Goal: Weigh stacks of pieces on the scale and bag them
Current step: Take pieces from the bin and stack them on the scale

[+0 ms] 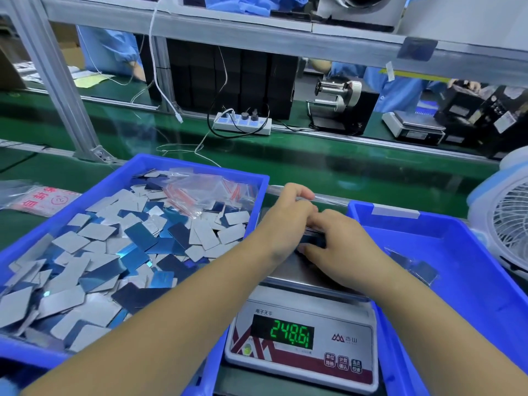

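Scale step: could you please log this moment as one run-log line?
step: weighing | both hands grip stack of pieces on scale | display 248.61 | loose pieces in left bin

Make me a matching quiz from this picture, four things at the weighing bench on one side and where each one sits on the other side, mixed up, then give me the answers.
Things:
1. loose blue and silver pieces
2. scale
3. fan
4. power strip

Places:
A. far right edge, beside the right blue bin
B. between the two blue bins, under both hands
C. far side of the green belt
D. filling the left blue bin

Pairs: 1-D, 2-B, 3-A, 4-C. The left hand and right hand meet on a dark stack over the scale's pan.
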### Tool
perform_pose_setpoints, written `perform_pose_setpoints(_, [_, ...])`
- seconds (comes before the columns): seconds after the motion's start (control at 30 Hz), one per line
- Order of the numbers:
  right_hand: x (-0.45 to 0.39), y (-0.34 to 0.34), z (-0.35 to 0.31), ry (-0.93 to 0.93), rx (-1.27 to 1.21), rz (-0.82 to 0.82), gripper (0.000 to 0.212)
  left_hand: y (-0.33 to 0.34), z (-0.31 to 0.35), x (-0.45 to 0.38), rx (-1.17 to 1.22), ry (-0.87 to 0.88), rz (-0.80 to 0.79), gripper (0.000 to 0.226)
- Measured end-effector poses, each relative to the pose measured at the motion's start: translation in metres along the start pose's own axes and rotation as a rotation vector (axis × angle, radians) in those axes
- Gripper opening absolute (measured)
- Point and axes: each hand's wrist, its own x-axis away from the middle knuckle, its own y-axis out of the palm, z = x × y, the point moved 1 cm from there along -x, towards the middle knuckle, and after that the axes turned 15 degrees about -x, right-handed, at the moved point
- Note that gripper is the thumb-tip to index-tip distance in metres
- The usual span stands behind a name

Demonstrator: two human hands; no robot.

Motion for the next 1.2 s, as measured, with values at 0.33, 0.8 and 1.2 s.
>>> perform_pose_setpoints(0.33, [0.002,0.001,0.002,-0.001,0.059,-0.116,0.034,-0.005,-0.014,-0.014,-0.047,-0.002,0.059,0.035])
perform_pose_setpoints(0.8, [-0.001,-0.006,0.014,0.015,0.029,-0.094,0.020,-0.001,-0.019,-0.017,0.008,0.031,0.055,0.048])
perform_pose_setpoints(1.2, [0.006,-0.008,0.014,-0.030,0.190,-0.162,0.032,-0.001,-0.025,-0.011,-0.151,0.164,-0.064,0.062])
